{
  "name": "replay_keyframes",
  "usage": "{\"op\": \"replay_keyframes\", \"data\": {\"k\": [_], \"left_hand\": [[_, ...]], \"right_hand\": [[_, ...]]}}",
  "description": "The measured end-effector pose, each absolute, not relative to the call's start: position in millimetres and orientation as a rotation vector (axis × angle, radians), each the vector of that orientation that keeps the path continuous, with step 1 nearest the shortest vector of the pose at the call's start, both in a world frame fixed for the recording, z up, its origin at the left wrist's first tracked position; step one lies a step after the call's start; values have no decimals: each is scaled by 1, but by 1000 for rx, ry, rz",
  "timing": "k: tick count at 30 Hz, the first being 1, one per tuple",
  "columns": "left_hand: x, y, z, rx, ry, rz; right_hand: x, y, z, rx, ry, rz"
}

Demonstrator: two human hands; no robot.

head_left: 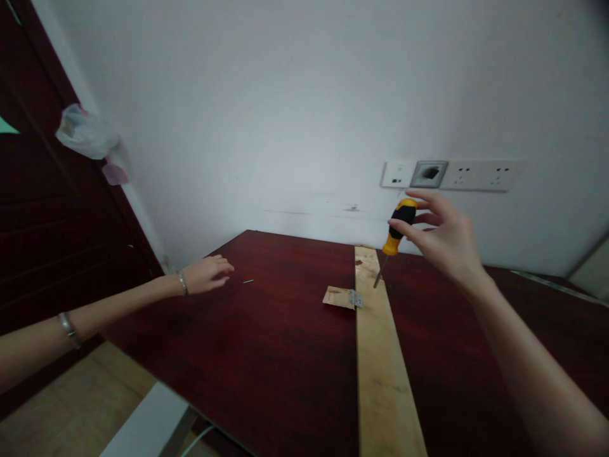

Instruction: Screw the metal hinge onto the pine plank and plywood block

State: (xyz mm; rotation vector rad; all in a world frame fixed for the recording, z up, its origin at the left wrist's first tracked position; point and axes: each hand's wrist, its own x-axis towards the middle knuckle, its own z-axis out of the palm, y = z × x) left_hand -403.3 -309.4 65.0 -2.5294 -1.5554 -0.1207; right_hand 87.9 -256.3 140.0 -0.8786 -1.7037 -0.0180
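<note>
My right hand [440, 235] grips a yellow and black screwdriver [402, 219] by its handle, with the shaft slanting down to the left. The screwdriver's tip is over a long wooden board [383, 368]; whether it touches the wood I cannot tell. A small wooden piece [339, 297] is joined to the board's left side by a metal hinge [356, 299]. Over the table's left part, my left hand [208, 274] is empty, its fingers loosely stretched. Just right of those fingers, a thin metal screw or nail [248, 281] lies on the tabletop.
The dark red table [285, 355] meets a white wall [285, 114] with a row of sockets [480, 176] above its back edge. A plastic bag [88, 132] hangs by the dark door [57, 209] at left. A white cable [198, 439] runs below the front edge.
</note>
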Motion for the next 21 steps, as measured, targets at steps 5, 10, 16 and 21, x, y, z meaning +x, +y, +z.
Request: {"op": "replay_keyframes", "data": {"k": [5,10,16,21], "left_hand": [[-336,-281,58,-2664,-1400,-167],[-261,-259,48,-2796,-1149,-132],[-187,-213,56,-2818,-793,-128],[-156,-151,53,-2901,-1249,-814]], "right_hand": [[88,-256,133,-865,-1693,69],[89,-259,126,-920,-1665,126],[86,-253,122,-886,-1592,198],[80,-254,123,-824,-1591,241]]}}
